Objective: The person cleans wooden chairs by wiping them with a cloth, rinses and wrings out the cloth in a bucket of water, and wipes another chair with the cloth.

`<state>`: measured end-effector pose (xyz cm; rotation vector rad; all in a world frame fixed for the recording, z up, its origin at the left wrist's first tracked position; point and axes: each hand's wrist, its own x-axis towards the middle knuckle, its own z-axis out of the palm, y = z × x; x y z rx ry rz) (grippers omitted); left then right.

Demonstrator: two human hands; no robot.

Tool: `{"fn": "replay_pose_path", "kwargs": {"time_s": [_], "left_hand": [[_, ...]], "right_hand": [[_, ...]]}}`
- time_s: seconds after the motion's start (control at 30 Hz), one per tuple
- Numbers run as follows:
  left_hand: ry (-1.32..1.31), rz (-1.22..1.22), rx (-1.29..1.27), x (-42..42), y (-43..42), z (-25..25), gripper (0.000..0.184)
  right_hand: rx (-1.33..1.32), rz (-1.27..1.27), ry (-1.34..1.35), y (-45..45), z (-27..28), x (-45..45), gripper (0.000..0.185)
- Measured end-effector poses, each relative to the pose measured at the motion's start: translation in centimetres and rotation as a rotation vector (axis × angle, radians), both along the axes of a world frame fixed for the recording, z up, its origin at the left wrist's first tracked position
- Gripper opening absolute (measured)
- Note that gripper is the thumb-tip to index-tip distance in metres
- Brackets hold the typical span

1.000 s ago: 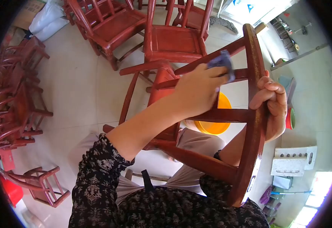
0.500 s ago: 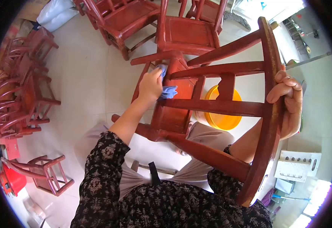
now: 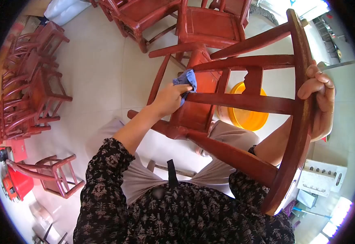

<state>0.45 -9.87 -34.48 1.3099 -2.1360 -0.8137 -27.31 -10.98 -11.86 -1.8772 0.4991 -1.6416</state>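
Note:
A red wooden chair (image 3: 301, 122) is tilted in front of my body, its curved top rail at the right and its seat near the middle. My left hand (image 3: 170, 97) is closed on a crumpled blue cloth (image 3: 189, 80), which lies against the lower end of the back slats beside the seat. Around the top rail, my right hand (image 3: 321, 95) has its fingers curled; part of it is behind the wood.
Other red chairs (image 3: 214, 26) stand at the top, and small ones (image 3: 39, 91) are crowded along the left. Behind the slats is a yellow bucket (image 3: 248, 118). A small red chair (image 3: 55, 175) stands at the lower left, a white rack (image 3: 319, 177) at the right.
My left hand has moved with the cloth from the slats near the top rail down to the seat end. The held chair appears farther right in view, my right hand still on its rail.

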Motion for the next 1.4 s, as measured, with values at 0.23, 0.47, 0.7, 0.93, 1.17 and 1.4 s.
{"fn": "replay_pose_path", "kwargs": {"time_s": [0.23,0.47,0.7,0.93,1.17,1.4], "left_hand": [[-0.082,0.143,0.167,0.1,5.8,1.5,0.033],[-0.217,-0.244,0.016,1.2,13.2,2.3,0.036],[-0.322,-0.102,-0.238,-1.3,10.8,0.9,0.027],[-0.673,-0.089,-0.461,-5.9,6.0,-1.1,0.016],[-0.622,-0.276,-0.108,-2.1,8.4,1.0,0.029],[-0.153,0.085,-0.115,1.4,13.9,-0.8,0.038]], "right_hand": [[0.009,0.057,-0.037,-0.2,-0.3,-0.5,0.040],[-0.045,-0.100,-0.054,0.2,-0.2,0.7,0.037],[-0.177,-0.050,-0.067,-2.0,-1.5,-1.6,0.025],[-0.071,-0.210,-0.076,0.0,-0.1,0.8,0.030],[-0.137,-0.180,-0.174,0.3,-0.6,1.8,0.030],[-0.064,-0.160,-0.027,-0.6,-1.4,-2.0,0.033]]}}
